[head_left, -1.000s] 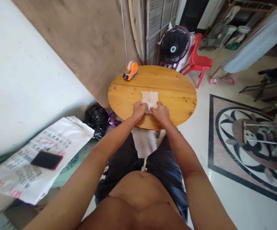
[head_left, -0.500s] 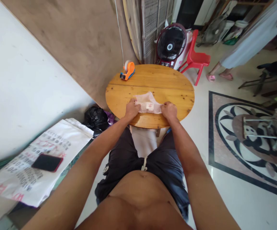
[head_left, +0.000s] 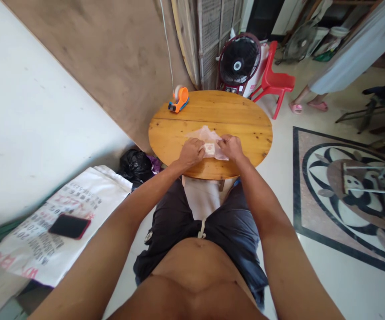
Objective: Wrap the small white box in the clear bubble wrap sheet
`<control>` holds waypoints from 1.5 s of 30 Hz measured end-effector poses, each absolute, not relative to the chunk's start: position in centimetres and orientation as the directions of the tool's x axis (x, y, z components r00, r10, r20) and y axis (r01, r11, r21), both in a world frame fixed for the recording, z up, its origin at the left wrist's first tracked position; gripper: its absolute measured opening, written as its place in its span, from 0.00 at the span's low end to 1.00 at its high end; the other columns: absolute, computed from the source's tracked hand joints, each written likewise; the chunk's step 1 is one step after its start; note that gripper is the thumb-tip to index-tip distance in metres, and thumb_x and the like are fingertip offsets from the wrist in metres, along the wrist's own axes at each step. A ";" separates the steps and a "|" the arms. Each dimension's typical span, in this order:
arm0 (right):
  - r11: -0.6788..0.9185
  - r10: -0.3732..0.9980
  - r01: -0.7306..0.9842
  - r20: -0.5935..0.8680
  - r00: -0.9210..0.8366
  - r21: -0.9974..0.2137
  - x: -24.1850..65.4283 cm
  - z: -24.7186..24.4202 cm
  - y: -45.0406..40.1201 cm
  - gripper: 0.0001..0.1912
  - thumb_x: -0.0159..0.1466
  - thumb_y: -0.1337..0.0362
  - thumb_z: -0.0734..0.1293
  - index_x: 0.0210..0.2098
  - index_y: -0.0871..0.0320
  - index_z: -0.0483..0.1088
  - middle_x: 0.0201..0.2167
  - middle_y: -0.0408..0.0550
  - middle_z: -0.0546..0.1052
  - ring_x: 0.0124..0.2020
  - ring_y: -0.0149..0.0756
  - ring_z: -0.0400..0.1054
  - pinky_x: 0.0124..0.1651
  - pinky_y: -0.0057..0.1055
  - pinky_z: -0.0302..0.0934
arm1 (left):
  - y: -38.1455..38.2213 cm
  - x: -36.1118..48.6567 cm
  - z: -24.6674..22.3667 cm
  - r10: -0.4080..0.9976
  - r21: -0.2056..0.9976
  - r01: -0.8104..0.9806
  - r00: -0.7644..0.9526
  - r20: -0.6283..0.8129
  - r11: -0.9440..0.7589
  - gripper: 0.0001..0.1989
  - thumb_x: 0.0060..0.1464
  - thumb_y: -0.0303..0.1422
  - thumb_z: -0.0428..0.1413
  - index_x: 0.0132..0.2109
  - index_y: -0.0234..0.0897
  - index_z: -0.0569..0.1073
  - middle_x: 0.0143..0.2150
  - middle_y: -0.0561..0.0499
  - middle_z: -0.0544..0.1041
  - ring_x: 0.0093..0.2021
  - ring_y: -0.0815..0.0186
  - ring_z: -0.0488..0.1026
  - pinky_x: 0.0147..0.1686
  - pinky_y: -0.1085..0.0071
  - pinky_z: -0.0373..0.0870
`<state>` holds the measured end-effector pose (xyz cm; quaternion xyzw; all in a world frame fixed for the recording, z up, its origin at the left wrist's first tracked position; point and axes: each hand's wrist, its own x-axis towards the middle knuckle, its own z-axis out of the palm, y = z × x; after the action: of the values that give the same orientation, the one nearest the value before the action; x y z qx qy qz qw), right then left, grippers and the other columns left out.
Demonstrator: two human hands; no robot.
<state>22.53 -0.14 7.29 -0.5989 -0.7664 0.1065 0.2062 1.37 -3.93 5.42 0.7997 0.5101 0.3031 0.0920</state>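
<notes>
A small whitish block-shaped piece (head_left: 209, 149) lies near the front of the round wooden table, on or within a thin, translucent pinkish plastic sheet (head_left: 204, 132). My left hand (head_left: 191, 152) is closed at the block's left end, its curled fingers on the sheet there. On the other side, my right hand (head_left: 231, 147) pinches the sheet's right part, close to the block. Both sets of fingertips are partly hidden by the hands. Farther back on the left of the table stands an orange and blue tape dispenser (head_left: 179, 99) with a roll in it.
The wooden table (head_left: 235, 106) has a plywood wall panel on its left. Behind it are a black fan (head_left: 239, 60) and a red plastic chair (head_left: 277, 80). A person's legs (head_left: 312, 98) show at right. A phone (head_left: 69, 226) lies on a white sack (head_left: 99, 191).
Both hands have come closer together. My left hand has slid right to the block, and my right hand has shifted slightly left and away from me, bunching the sheet.
</notes>
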 end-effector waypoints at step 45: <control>0.505 0.851 0.756 0.096 -0.516 -0.417 22.9 6.9 -6.4 0.32 0.64 0.65 0.68 0.67 0.59 0.63 0.56 0.58 0.78 0.50 0.47 0.76 0.51 0.38 0.67 | 10.1 2.0 4.4 0.751 0.734 0.474 0.656 0.075 -0.487 0.23 0.36 0.33 0.70 0.44 0.37 0.80 0.50 0.43 0.76 0.58 0.51 0.68 0.63 0.63 0.57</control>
<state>22.94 -6.40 6.88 -0.4698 -0.8550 0.1637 0.1464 2.02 10.08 4.36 0.8395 0.3647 0.1971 0.3513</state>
